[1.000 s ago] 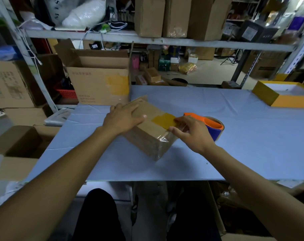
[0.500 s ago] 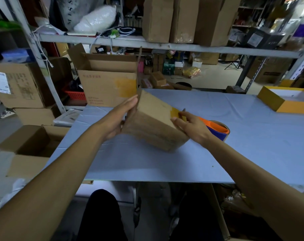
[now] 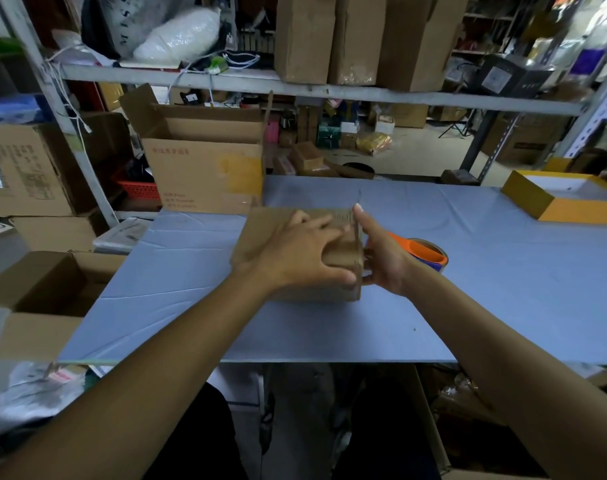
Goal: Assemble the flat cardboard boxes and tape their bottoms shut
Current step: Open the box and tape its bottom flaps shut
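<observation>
The small cardboard box point(image 3: 295, 254) rests on the blue table surface point(image 3: 503, 271), near the middle of the table and square to the front edge. Half a second ago it was tilted up between the hands with one corner raised; a full second ago it sat at an angle with a yellow tape patch visible on top. That patch is no longer visible.

The left hand point(image 3: 305, 258) lies palm-down on the top face of the box. Its fingers point(image 3: 316, 225) are spread and extended toward the far right corner, and the thumb reaches the near right edge. Earlier, this hand was at the left side face with the fingers pointing up.

The right hand point(image 3: 381, 261) is against the right side face of the box. Its fingers are straight and held together, with the index fingertip rising just above the far top corner; the thumb touches the lower near edge. Earlier, this hand pinched the box at the taped spot.

The tape dispenser point(image 3: 423, 254), orange and blue, stays on the table just beside the right hand, partly hidden by it.

A large open carton point(image 3: 205, 168) stands at the far left of the table. A yellow tray-like box point(image 3: 565, 199) sits at the far right.
</observation>
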Tool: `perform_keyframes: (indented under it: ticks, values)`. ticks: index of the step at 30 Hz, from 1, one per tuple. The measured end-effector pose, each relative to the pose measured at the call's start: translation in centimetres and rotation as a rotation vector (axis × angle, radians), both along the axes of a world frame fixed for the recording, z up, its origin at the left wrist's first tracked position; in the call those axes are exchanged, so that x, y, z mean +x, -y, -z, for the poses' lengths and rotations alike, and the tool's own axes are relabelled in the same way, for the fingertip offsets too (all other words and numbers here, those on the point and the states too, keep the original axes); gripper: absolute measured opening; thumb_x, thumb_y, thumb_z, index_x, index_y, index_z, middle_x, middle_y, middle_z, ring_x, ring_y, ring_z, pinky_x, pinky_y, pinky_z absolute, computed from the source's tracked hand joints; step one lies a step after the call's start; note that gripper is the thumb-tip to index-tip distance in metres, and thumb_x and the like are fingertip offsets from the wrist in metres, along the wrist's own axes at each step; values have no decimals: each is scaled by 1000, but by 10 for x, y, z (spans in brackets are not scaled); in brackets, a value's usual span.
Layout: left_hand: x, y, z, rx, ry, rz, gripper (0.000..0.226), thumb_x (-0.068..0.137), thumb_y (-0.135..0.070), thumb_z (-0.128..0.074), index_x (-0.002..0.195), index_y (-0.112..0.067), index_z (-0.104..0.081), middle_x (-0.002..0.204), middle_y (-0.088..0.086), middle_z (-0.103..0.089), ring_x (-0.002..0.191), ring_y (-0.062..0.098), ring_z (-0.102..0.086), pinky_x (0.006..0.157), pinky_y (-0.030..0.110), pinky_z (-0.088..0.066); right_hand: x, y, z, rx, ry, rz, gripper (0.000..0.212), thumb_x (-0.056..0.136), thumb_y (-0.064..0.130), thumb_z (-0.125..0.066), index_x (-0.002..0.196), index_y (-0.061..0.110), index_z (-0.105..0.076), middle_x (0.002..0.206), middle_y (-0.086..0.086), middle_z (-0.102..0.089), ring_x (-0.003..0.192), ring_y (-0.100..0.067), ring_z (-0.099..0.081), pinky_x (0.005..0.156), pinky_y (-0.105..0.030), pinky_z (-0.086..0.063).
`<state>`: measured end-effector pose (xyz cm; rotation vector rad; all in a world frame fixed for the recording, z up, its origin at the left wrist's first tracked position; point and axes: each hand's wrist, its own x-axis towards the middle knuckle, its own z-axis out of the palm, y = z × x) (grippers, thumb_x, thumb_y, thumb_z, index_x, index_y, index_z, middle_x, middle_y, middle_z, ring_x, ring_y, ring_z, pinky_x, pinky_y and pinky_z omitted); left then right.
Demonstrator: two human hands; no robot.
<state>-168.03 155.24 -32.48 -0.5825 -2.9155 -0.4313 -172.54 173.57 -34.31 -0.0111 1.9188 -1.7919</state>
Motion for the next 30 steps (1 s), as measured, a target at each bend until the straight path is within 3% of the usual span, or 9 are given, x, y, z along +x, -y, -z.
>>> perform_keyframes:
  ticks: [3,5,9,14,17,20,22,27,30]
  values:
    - [4,-11,20,-188,-1,10,83,74,-75,-56,147,-41,-34,156,-11,-30,131,28,-26,98,45,-28,3,-8,11,50,-49,-23,35,81,57,-69,101,29,-75,105,-6,-74,91,-26,-73,74,-41,-59]
    - [1,-10,20,-189,-1,12,84,73,-78,-51,147,-41,-34,154,-9,-33,129,27,-28,98,44,-29,5,-11,14,19,-62,3,26,91,45,-64,108,27,-71,104,-3,-74,93,-23,-72,72,-38,-58]
    - [-13,-4,9,-66,152,-25,94,66,-84,-39,147,-37,-38,152,0,-37,132,26,-28,100,40,-30,6,-11,12,46,-100,35,24,99,32,-55,121,27,-61,112,2,-70,99,-18,-68,69,-32,-56]
    - [-36,-8,10,-162,212,-120,97,70,-91,-29,152,-38,-26,155,9,-33,142,31,-25,112,50,-22,10,-11,8,59,-122,24,24,100,30,-54,122,28,-61,116,2,-68,100,-15,-67,70,-30,-57]
    - [-46,-14,9,-186,219,-164,103,67,-95,-31,150,-34,-30,146,14,-42,133,33,-37,105,50,-27,11,-15,8,81,-175,13,39,99,33,-54,138,29,-50,122,3,-65,102,-12,-66,72,-30,-59]
    - [-44,-15,10,-139,151,-180,111,53,-102,-28,139,-33,-42,123,9,-56,105,26,-48,86,42,-33,10,-21,9,104,-221,-52,55,96,37,-57,148,30,-38,117,12,-62,102,-8,-64,73,-29,-59]
    - [-40,-14,10,-115,98,-174,112,49,-103,-27,134,-34,-45,113,6,-59,93,22,-46,79,38,-31,10,-26,8,93,-205,-100,59,92,44,-58,147,36,-38,116,14,-63,100,-8,-67,75,-31,-59]
    - [-37,-13,10,-112,78,-139,103,57,-101,-32,146,-51,-26,120,11,-57,108,28,-52,81,37,-29,3,-37,3,289,-235,-186,50,92,57,-50,136,33,-53,116,1,-66,103,-21,-67,87,-41,-57]
    - [-37,-13,12,-127,86,-120,100,56,-104,-24,146,-62,-9,107,8,-52,92,23,-45,78,38,-29,-15,-59,2,665,-627,73,39,98,51,-47,99,19,-69,89,-3,-66,83,-24,-60,70,-33,-48]
